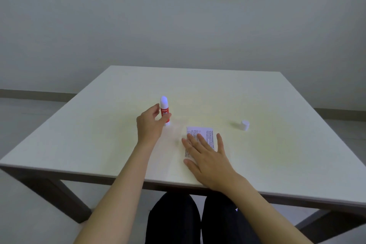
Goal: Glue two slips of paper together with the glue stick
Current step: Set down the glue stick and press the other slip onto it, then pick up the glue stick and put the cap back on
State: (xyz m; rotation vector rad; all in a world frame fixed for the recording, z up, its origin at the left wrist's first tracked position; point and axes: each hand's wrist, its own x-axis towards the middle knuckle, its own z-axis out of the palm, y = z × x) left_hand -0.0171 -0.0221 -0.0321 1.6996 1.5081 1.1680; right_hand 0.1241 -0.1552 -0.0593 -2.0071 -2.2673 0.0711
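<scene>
A red glue stick stands upright on the white table, uncapped, with its white glue tip showing. My left hand is just left of it. The fingers are loosely curled and apart, one fingertip crosses the stick's lower body, and the thumb sits a little off its left side. A white paper slip with printed text lies right of the stick. My right hand rests flat on the slip with its fingers spread, hiding most of it. I cannot make out a second slip apart from the first.
The glue stick's white cap lies on the table to the right of the paper. The table's near edge runs just above my lap. A grey wall stands behind the table.
</scene>
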